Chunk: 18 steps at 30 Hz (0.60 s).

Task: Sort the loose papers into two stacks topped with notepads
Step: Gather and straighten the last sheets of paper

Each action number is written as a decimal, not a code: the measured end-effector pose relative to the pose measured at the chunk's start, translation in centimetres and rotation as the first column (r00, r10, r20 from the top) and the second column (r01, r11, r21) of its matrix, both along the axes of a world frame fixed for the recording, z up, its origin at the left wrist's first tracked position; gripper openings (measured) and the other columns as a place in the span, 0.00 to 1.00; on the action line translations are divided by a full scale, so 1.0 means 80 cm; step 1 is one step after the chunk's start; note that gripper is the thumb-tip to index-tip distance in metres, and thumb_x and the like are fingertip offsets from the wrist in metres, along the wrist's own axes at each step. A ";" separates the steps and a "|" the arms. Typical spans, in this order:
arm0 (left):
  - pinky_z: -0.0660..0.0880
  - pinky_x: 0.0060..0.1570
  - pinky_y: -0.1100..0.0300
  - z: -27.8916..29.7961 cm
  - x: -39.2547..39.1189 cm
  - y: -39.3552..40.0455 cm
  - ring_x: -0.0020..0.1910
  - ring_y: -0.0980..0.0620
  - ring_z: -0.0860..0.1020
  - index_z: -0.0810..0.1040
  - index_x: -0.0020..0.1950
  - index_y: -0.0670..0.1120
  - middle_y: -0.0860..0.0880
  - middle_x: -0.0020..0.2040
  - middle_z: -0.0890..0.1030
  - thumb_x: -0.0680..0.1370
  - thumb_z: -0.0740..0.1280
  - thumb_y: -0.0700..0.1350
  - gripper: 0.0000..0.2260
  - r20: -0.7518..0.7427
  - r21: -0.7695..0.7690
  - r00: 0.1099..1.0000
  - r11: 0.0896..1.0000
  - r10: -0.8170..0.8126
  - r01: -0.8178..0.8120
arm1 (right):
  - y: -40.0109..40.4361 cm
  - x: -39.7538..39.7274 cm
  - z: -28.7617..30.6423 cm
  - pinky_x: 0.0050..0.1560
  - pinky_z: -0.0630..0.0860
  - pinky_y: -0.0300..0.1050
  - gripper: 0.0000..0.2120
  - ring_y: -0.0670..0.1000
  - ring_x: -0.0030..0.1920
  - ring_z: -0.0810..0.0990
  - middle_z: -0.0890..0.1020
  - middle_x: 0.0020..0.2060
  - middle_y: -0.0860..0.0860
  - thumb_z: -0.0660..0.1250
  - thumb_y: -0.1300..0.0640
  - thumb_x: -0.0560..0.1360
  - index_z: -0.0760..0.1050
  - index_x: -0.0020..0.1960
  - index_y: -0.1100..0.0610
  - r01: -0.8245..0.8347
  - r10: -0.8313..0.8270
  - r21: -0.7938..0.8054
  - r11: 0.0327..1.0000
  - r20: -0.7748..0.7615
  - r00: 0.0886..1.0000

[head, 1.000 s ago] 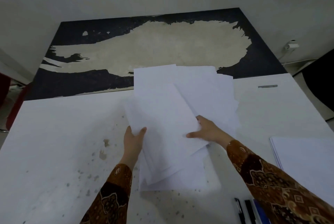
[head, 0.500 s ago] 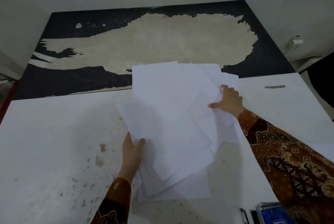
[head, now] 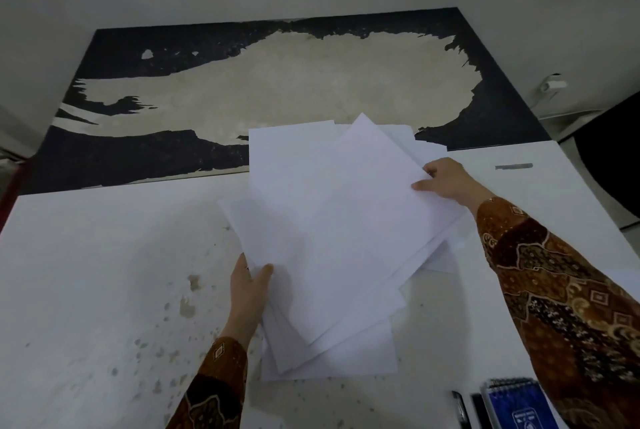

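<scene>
A loose, fanned pile of white papers (head: 332,241) lies in the middle of the white table (head: 104,273). My left hand (head: 247,286) grips the pile's near left edge, thumb on top. My right hand (head: 446,181) pinches the right edge of the top sheet, which is tilted and raised, its far corner pointing away from me. A blue spiral notepad (head: 517,406) lies at the bottom right, partly cut off by the frame.
Two dark pens (head: 465,409) lie just left of the notepad. The table's left half is spotted with stains (head: 188,304). Beyond the table's far edge is a dark, worn board (head: 277,82). A grey strip (head: 513,166) sits at the far right of the table.
My right hand went from the pile's near middle to its far right edge and has lifted a sheet. My left hand has stayed on the near left edge.
</scene>
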<state>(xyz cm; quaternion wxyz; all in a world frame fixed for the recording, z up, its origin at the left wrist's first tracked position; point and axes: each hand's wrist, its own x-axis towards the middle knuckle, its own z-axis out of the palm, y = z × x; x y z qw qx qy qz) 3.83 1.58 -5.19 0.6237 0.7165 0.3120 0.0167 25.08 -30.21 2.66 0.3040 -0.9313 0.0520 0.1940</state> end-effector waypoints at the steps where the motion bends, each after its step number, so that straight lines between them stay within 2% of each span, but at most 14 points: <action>1: 0.74 0.59 0.49 0.001 -0.001 0.000 0.57 0.45 0.77 0.72 0.68 0.42 0.45 0.60 0.78 0.77 0.65 0.36 0.19 -0.003 -0.001 1.000 1.000 0.000 0.000 | -0.003 0.000 0.007 0.34 0.65 0.42 0.10 0.54 0.41 0.72 0.73 0.33 0.52 0.72 0.58 0.72 0.74 0.37 0.61 0.000 0.001 -0.015 1.000 0.063 0.998; 3: 0.73 0.62 0.46 0.003 -0.002 0.000 0.59 0.44 0.76 0.71 0.68 0.42 0.45 0.62 0.78 0.77 0.65 0.36 0.19 -0.014 -0.004 1.000 1.000 0.001 -0.001 | -0.009 0.001 0.022 0.39 0.67 0.42 0.05 0.53 0.42 0.73 0.75 0.39 0.54 0.69 0.58 0.74 0.75 0.42 0.59 0.074 -0.079 0.031 0.997 0.191 0.978; 4: 0.72 0.63 0.45 0.002 -0.002 0.001 0.60 0.44 0.76 0.71 0.69 0.42 0.44 0.62 0.77 0.77 0.65 0.37 0.19 -0.017 -0.002 1.000 1.000 0.001 -0.001 | -0.012 0.000 0.029 0.40 0.69 0.42 0.03 0.54 0.43 0.74 0.76 0.42 0.54 0.67 0.59 0.75 0.77 0.46 0.58 0.131 -0.151 0.099 0.986 0.230 0.962; 5: 0.72 0.63 0.44 0.003 -0.002 0.001 0.60 0.44 0.76 0.70 0.69 0.42 0.44 0.63 0.77 0.77 0.65 0.37 0.20 -0.023 -0.006 1.000 1.000 0.002 -0.002 | -0.016 0.001 0.035 0.42 0.71 0.43 0.04 0.54 0.44 0.74 0.77 0.43 0.55 0.66 0.59 0.76 0.78 0.49 0.58 0.188 -0.228 0.169 0.968 0.261 0.938; 8: 0.72 0.64 0.43 0.008 -0.004 0.000 0.60 0.45 0.75 0.70 0.69 0.44 0.46 0.63 0.77 0.77 0.65 0.38 0.20 -0.026 -0.033 1.000 0.999 0.011 -0.012 | -0.023 -0.007 0.049 0.43 0.72 0.44 0.05 0.54 0.43 0.74 0.77 0.43 0.55 0.63 0.59 0.77 0.76 0.46 0.59 0.327 -0.439 0.344 0.880 0.332 0.835; 11: 0.74 0.62 0.45 0.010 -0.006 0.000 0.58 0.45 0.77 0.71 0.68 0.44 0.46 0.61 0.78 0.77 0.64 0.37 0.19 -0.031 -0.055 0.999 0.998 0.010 -0.011 | -0.026 -0.023 0.046 0.46 0.71 0.43 0.04 0.52 0.46 0.76 0.78 0.44 0.53 0.62 0.58 0.77 0.75 0.46 0.58 0.424 -0.620 0.514 0.745 0.301 0.725; 13: 0.75 0.59 0.47 0.012 -0.006 -0.001 0.57 0.46 0.77 0.72 0.68 0.44 0.46 0.60 0.78 0.77 0.64 0.36 0.19 -0.037 -0.060 0.999 0.998 0.017 -0.019 | -0.020 -0.037 0.035 0.48 0.73 0.44 0.04 0.52 0.46 0.78 0.80 0.45 0.54 0.63 0.58 0.77 0.76 0.47 0.57 0.419 -0.609 0.536 0.733 0.242 0.755; 16: 0.77 0.48 0.57 0.015 -0.005 -0.001 0.53 0.47 0.78 0.73 0.66 0.44 0.47 0.58 0.79 0.78 0.63 0.36 0.17 -0.048 -0.069 0.999 0.997 0.023 -0.026 | -0.001 -0.062 0.010 0.51 0.76 0.47 0.05 0.52 0.45 0.79 0.81 0.46 0.55 0.64 0.61 0.77 0.77 0.51 0.56 0.352 -0.499 0.551 0.757 0.138 0.855; 18: 0.76 0.52 0.56 0.019 -0.005 -0.003 0.57 0.47 0.78 0.72 0.68 0.43 0.47 0.60 0.78 0.79 0.63 0.44 0.17 -0.041 -0.108 0.998 0.993 0.042 -0.046 | 0.019 -0.086 -0.005 0.50 0.77 0.45 0.06 0.53 0.44 0.80 0.81 0.47 0.54 0.63 0.63 0.77 0.77 0.53 0.58 0.293 -0.411 0.555 0.778 0.097 0.906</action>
